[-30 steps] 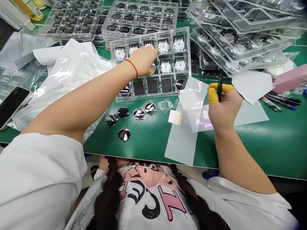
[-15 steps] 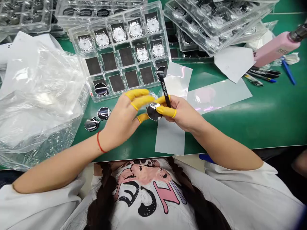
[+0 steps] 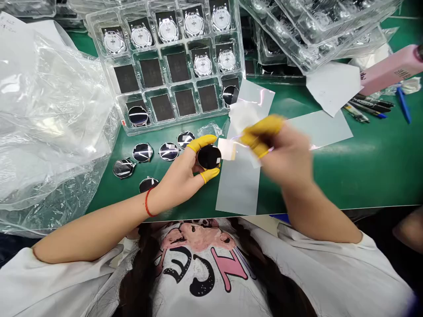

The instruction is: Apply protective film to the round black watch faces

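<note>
My left hand (image 3: 180, 178), with yellow finger cots on its fingertips, grips a round watch (image 3: 207, 155) by its rim. Its glossy black face is up, with a small pale square near the lower right edge. To the right, my right hand (image 3: 277, 147), also in yellow finger cots, is blurred. Its fingers are pinched on what looks like a clear film (image 3: 256, 158). A white tab (image 3: 226, 149) with a tan edge lies between this film and the watch. Several loose watches (image 3: 142, 152) rest face up on the green table beside my left hand.
Behind the hands is a clear compartment tray (image 3: 155, 97) with watches in some pockets. Stacked trays (image 3: 297, 39) stand at the back right. Plastic bags (image 3: 59, 132) cover the left side. Film sheets (image 3: 236, 193), a pink bottle (image 3: 391, 70) and pens (image 3: 373, 105) lie around.
My right hand has moved right and up, off the watch. The black tweezers it held no longer show. My left hand now grips the watch, whose black face is turned up.
</note>
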Available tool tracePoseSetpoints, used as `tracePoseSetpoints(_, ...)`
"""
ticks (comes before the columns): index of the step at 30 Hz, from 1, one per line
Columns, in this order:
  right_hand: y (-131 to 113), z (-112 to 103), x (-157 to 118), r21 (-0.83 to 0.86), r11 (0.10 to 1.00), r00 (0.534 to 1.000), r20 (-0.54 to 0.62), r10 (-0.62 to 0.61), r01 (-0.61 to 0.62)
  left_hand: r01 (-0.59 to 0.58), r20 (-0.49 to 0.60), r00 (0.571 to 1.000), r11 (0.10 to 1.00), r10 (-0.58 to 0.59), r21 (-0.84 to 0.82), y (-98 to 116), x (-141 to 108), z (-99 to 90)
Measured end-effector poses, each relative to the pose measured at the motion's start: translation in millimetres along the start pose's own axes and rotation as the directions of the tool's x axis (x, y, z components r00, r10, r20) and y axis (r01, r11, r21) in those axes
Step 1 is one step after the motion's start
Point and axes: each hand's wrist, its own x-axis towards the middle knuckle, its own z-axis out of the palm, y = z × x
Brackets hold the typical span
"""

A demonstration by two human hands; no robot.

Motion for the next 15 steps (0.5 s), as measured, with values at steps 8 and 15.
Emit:
tracePoseSetpoints(8, 83.4, -76.9, 22.1, -0.670, 0.454, 0.784, -0.335, 0.522, -0.588, 0.106, 0.050, 0.994, 0.971, -0.097, -0.215, 17.3, -1.7, -3.2)
tracePoseSetpoints(15, 7.8, -13.6, -25.9, -0.516, 0.820, 0.948, -0.046, -0.315, 0.247, 0.151, 0.028, 0.989, 0.971, -0.148, -0.188, 18.2, -1.2, 1.5)
